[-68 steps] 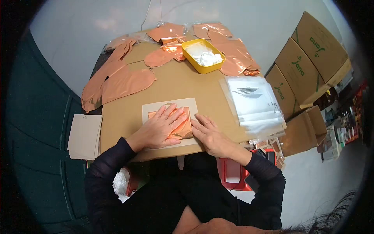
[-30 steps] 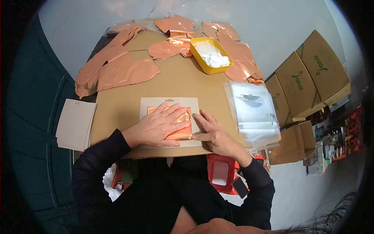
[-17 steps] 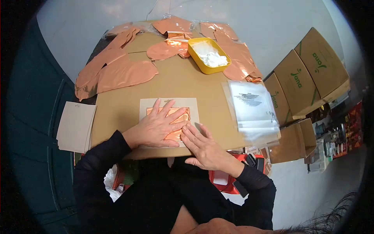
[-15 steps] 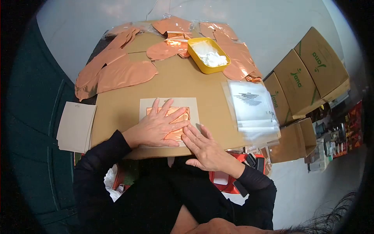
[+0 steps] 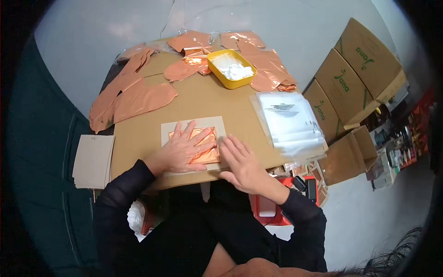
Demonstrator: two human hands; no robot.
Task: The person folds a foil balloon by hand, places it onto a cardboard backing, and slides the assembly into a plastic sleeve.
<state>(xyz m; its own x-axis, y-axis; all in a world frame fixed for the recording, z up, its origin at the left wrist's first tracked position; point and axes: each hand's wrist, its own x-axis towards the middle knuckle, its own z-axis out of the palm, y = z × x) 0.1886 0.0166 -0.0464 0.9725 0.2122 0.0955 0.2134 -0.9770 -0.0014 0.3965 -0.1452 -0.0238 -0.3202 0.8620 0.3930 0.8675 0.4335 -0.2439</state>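
A shiny copper foil piece (image 5: 208, 156), folded into a flat square, lies on a beige card (image 5: 165, 137) near the table's front edge. My left hand (image 5: 182, 150) rests flat on the foil with fingers spread, covering its left part. Just right of the foil, my right hand (image 5: 243, 165) is stretched out with its fingers side by side and the thumb apart. Its fingertips are at the card's right edge, and it holds nothing.
Flat copper foil balloons (image 5: 145, 101) lie along the table's left and back. A yellow tub (image 5: 237, 84) holds white material. Clear plastic bags (image 5: 290, 122) are stacked at right, beige cards (image 5: 92, 159) at left. Cardboard boxes (image 5: 344, 83) stand beyond the right side.
My right hand has slid off the foil to the right, uncovering its right edge. The left hand stays pressed on the foil. The whole view has shifted slightly.
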